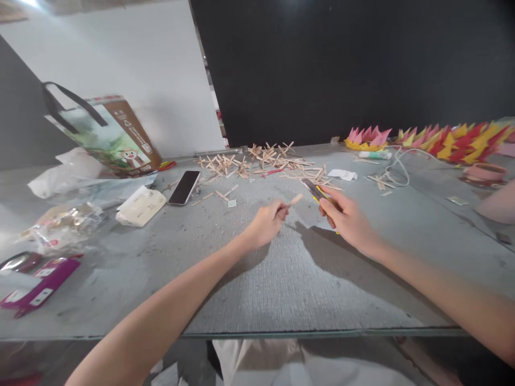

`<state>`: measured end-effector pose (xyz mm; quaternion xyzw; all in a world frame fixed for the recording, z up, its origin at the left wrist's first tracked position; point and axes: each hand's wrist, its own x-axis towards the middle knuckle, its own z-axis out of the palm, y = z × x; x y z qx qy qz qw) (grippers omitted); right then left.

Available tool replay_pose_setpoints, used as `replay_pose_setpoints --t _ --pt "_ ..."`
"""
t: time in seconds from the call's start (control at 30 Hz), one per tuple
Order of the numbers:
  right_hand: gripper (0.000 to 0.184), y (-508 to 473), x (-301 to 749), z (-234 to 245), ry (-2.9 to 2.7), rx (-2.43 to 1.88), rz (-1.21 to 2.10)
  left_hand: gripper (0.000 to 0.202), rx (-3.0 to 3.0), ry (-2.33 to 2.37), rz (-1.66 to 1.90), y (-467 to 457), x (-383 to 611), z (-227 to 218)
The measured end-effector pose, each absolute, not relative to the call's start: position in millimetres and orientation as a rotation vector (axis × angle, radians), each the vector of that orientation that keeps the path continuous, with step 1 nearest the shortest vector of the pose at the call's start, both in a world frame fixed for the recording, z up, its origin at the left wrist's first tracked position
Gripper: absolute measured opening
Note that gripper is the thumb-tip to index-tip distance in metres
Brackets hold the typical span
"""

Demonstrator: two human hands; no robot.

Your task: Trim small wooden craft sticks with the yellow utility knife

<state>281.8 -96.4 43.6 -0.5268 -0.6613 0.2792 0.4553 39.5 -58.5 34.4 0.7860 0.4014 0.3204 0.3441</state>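
Observation:
My left hand [267, 221] is closed in a pinch on a small wooden craft stick [294, 200], held just above the grey table [249, 289]. A short way to its right, my right hand [346, 215] grips a yellow and black utility knife [316, 191], its blade end pointing up and left toward the stick. Behind both hands, a heap of wooden sticks glued into crosses [261, 160] is spread across the far part of the table.
A black phone [184, 187] lies left of the hands beside a pale packet [140, 206]. A paper carrier bag [110, 134], plastic wrappers and a purple box [38, 287] crowd the left. Folded red, yellow and pink paper shapes [442, 140], a white cable and a glue tube [374, 155] sit far right.

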Motion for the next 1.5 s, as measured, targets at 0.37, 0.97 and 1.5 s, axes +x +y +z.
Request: replay_pose_setpoints --t 0.37,0.97,1.5 --pt "0.049 -116.1 264.9 45.2 -1.701 -1.218 0.779 0.033 1.256 0.716 1.164 -67.4 53.1 47.6" --pt "0.05 -127.0 262.4 47.5 -2.032 -1.028 0.464 0.06 1.419 0.486 1.057 -75.5 49.5 50.3" --pt "0.052 -126.7 263.4 47.0 -2.044 -1.097 0.5 0.062 1.434 0.542 1.027 -80.4 50.7 51.2"
